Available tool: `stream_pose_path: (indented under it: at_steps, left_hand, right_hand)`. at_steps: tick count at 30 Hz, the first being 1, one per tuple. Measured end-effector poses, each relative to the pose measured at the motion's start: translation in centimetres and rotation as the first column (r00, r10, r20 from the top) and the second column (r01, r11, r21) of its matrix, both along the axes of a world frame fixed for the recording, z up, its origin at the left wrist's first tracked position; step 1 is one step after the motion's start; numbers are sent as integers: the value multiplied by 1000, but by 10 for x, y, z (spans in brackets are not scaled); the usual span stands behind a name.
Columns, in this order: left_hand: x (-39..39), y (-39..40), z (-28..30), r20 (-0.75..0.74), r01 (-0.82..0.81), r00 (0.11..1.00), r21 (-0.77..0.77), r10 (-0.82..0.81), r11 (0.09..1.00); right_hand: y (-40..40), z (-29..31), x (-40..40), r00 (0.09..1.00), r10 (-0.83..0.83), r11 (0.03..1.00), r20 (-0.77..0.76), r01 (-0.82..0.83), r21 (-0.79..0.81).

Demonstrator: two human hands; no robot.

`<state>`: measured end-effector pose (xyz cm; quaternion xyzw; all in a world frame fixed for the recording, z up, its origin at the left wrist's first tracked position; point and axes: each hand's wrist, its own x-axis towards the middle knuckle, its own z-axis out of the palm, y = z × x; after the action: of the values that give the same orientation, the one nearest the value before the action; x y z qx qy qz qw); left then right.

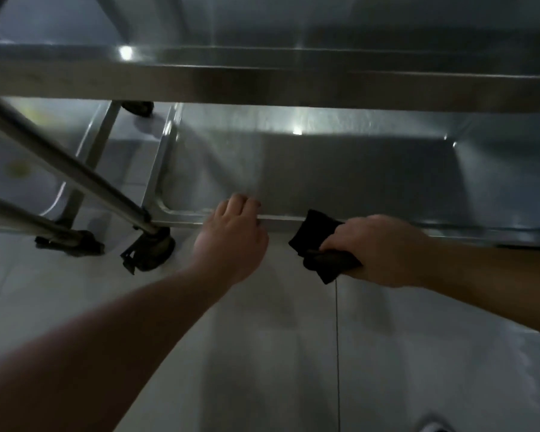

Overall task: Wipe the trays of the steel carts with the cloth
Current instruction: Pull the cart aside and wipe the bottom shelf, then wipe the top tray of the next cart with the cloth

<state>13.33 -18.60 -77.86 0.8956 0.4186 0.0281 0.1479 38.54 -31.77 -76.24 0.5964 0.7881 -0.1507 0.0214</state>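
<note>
Our two bare forearms are reaching forward over the pale tiled floor [262, 353] towards the steel cart. Our left hand [231, 238] is resting on the near rim of the lower tray [340, 179], its fingers [243, 202] curling over the edge and gripping it. The tray is showing only bare steel inside, with a bright glint near its far wall. Our right hand [378, 247] is closing round the black cloth [320, 244], fingers wrapped over it, with the bunched cloth sticking out to the left of the knuckles, touching the same near rim, just beside our left hand. Above, the upper tray [262, 79] is spanning the view. At the near left, a black caster [148, 249] is standing under the cart's leg.
</note>
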Motion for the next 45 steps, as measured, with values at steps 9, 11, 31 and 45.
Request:
stream_pose_path:
  at_steps: [9, 11, 31, 45]
  left_hand:
    - [-70, -102, 53, -331, -184, 942, -382, 52, 906]
    - [-94, -123, 81, -401, -224, 915, -434, 35, 873]
    - [-317, -81, 567, -415, -575, 808, -400, 418, 714]
    - [-476, 16, 768, -249, -764, 642, -139, 725, 630]
  right_hand:
    - [-87, 41, -95, 870, -491, 721, -51, 373, -584]
    - [-105, 67, -124, 879, -476, 714, 20, 399, -576]
    - [44, 570, -336, 942, -321, 795, 101, 325, -511]
    - [178, 776, -533, 860, -259, 950, -440, 144, -277]
